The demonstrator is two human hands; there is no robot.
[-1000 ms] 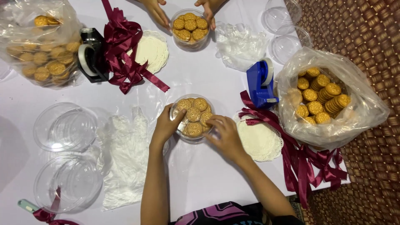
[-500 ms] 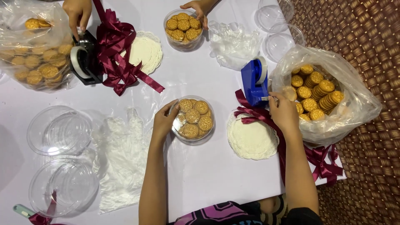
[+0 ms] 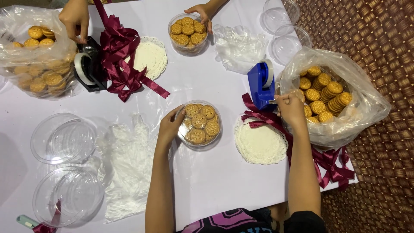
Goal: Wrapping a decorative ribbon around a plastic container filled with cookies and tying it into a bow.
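One tub (image 3: 199, 124) packed with biscuits, steadied by left hand (image 3: 169, 126); no lid yet. Right hand (image 3: 290, 108) pinching tape at dispenser (image 3: 261, 84).

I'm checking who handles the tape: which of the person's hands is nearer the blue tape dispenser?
Right. The right hand is at the blue tape dispenser, fingertips by its front edge; the left hand rests on the cookie container, well off to its left.

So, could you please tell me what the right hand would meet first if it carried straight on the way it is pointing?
The right hand points up and slightly left, its fingertips already at the blue tape dispenser, so it would meet that first. Whether they touch it yet is hard to tell from above.
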